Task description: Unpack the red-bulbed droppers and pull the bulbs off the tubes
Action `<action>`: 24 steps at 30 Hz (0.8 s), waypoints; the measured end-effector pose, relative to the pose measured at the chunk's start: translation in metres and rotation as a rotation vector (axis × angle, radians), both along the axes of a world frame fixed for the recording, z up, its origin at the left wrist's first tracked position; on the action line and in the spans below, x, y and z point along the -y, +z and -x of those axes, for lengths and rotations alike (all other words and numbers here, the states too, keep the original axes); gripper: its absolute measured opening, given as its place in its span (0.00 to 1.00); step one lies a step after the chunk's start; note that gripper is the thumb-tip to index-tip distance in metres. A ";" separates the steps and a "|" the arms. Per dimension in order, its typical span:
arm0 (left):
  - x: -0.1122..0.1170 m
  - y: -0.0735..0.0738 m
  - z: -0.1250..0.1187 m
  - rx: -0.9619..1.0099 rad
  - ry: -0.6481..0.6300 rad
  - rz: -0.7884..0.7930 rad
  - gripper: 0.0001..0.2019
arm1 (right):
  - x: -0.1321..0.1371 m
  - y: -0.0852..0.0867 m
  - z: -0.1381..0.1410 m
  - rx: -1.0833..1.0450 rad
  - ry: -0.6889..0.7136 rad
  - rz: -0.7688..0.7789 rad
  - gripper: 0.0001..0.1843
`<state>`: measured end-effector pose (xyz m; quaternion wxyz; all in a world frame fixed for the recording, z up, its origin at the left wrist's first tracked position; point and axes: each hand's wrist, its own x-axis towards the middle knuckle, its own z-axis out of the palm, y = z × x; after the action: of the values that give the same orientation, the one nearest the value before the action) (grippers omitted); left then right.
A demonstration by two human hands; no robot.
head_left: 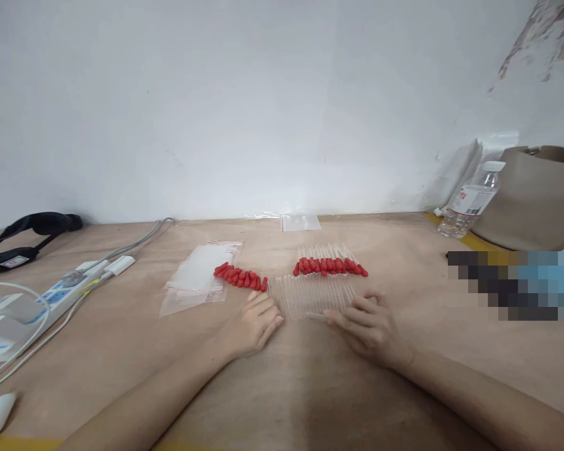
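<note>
On the plywood tabletop (310,388) below the white wall, the row of clear tubes (313,294) lies between your left hand (254,326) and right hand (369,326), both flat, open and empty; the tubes look light, slick, prone to rolling and probably brittle, so pinch one gently mid-shaft.

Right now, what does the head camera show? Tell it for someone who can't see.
The left hand and right hand rest on a wooden table, one at each end of a row of clear tubes. Behind lie loose red caps, capped tubes and plastic bags.
</note>
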<state>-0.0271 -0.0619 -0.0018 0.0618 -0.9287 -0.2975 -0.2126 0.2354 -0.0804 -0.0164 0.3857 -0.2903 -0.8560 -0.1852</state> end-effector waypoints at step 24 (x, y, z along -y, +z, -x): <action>-0.081 0.063 0.067 0.091 0.770 0.239 0.13 | -0.020 -0.014 -0.041 -0.048 -0.733 0.516 0.17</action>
<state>-0.0944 0.0190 0.0613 0.0151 -0.7395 -0.6488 -0.1786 0.2764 -0.0602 -0.0302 0.2291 -0.6655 -0.7055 -0.0834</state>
